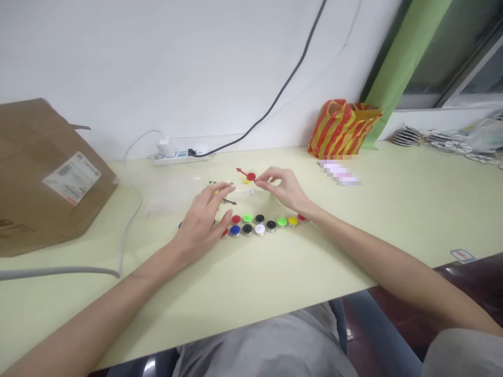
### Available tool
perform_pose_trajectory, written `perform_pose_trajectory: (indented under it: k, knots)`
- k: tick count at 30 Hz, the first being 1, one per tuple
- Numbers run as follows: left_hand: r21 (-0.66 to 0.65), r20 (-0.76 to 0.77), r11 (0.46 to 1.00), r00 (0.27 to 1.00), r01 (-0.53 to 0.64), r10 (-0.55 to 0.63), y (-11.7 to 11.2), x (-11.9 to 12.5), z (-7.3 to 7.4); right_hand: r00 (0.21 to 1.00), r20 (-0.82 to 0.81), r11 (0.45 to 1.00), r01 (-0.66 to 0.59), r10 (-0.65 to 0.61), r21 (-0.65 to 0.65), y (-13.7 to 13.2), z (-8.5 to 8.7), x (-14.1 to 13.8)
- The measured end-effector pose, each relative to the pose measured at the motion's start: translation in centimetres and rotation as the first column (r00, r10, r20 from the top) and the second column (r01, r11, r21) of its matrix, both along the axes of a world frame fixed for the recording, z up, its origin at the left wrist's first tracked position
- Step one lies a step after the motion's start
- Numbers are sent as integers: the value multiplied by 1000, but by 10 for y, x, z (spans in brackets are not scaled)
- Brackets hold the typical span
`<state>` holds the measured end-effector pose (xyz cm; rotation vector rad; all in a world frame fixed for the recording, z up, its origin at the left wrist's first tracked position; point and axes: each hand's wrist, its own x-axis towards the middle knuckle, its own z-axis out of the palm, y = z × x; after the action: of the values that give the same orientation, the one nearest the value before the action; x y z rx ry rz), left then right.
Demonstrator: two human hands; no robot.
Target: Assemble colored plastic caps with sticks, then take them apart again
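Between the thumb and forefinger of my right hand is a red arrow-shaped spinner pointer, held above the table with its tip pointing up and left. My left hand hovers over the left end of two rows of small round discs, thumb and fingers apart, with nothing seen in it. Among the discs are a white one, a blue one, a black one and a yellow one. A black pointer lies by my left fingertips. Small yellow pieces lie behind the red pointer, partly hidden.
A cardboard box stands at the left, with a grey cable before it. Clear plastic bags lie behind my left hand. At the wall is a power strip. A red-and-yellow striped bag stands at the back right.
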<state>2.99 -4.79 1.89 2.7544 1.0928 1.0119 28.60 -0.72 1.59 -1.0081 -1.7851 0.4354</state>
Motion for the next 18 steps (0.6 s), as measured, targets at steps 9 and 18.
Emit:
perform_pose_trajectory:
  k: [9, 18]
  knots:
    - [-24, 129, 998, 990, 55, -52, 0, -3, 0, 861, -293, 801, -499, 415, -332, -39, 8, -32]
    - [131, -33, 987, 996, 91, -88, -3, -1, 6, 910, -213, 881, -402, 356, -247, -56, 15, -44]
